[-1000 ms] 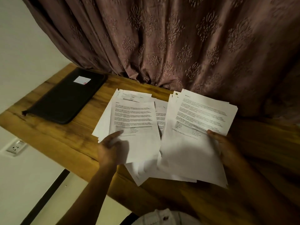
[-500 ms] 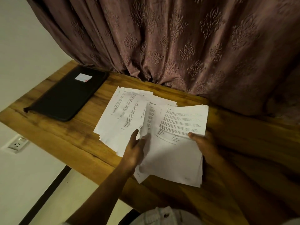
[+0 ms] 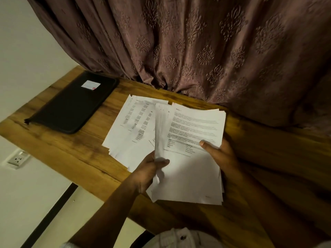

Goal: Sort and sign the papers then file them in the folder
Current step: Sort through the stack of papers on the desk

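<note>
The two bundles that a second ago were spread side by side, one under each hand, are now drawn together. The left hand [image 3: 150, 169] has come in from the left pile and is closed on the near left edge of a few loose sheets [image 3: 159, 133], pinching them so they stand curled on edge. The right hand [image 3: 217, 154] grips the letter stack [image 3: 193, 169] at its right side, thumb lying on the printed top page. That stack now overlaps the table pages [image 3: 132, 127], which lie flat on the worktop [image 3: 68, 154] to the left with nobody holding them; half a second ago the left hand only rested at the seam between them.

This reads as sorting in progress: like pages are being gathered into one bundle and squared up, while the tabular pages are left as a separate group. No pen shows anywhere in view, so signing has not begun by my reckoning. The black folder [image 3: 71, 104] lies closed at the far left of the worktop, well apart from the papers, near the curtain [image 3: 197, 51].
</note>
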